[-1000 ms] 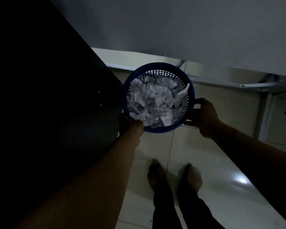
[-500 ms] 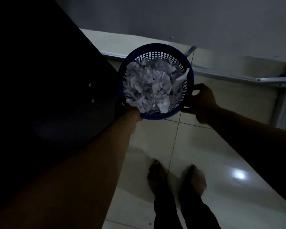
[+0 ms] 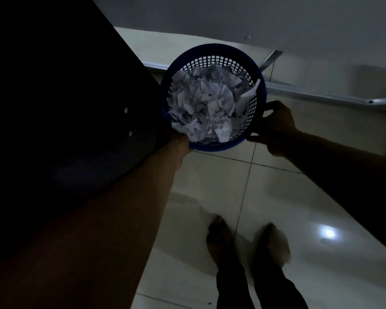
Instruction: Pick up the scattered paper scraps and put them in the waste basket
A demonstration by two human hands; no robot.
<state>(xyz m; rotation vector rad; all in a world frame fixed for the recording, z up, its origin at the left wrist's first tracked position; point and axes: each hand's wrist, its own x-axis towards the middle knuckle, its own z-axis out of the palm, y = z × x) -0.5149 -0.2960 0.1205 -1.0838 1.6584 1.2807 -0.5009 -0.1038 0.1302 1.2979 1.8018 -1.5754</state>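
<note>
Head view: the waste basket [image 3: 212, 47], heaped with paper scraps [image 3: 206, 103], hangs above the tiled floor [image 3: 210, 186] between the left hand [image 3: 180, 144], holding its near rim, and the right hand [image 3: 276, 128], grasping its side; collection appears finished, so the next move calls for setting it down level, without spilling.

The view was dim and bluish-grey throughout. One small white glare spot [image 3: 327, 233] shone on the glossy floor tiles [image 3: 276, 192] toward the lower right (its source lay out of view). The paper scraps [image 3: 207, 103] in the waste basket [image 3: 212, 49] were the lightest area. The dark panel [image 3: 54, 108] at the left was nearly black, its detail lost. The right foot [image 3: 274, 244] was smeared by blur, and straight lines bowed slightly toward the edges.
</note>
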